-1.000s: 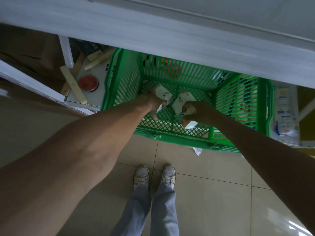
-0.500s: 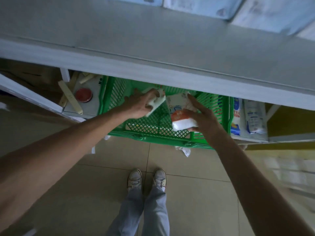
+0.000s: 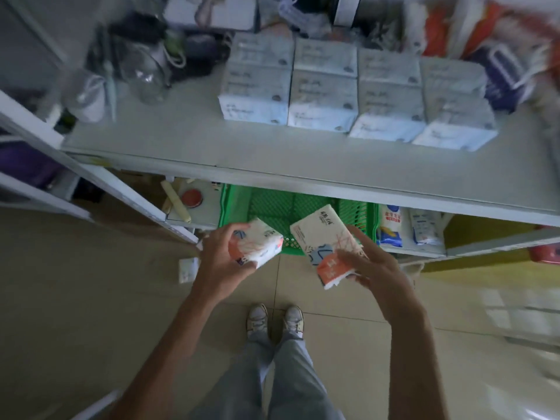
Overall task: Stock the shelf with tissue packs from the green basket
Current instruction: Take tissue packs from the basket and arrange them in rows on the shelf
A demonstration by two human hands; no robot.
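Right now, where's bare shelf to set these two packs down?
Bare: the front strip of the shelf, between its edge and the blue packs, and the patch left of them up to the glass jar. Crowded: the back-left clutter and the bags at the right end.

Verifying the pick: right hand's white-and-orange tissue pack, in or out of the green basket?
Out: the right hand grips the white-and-orange tissue pack clear above the green plastic basket.
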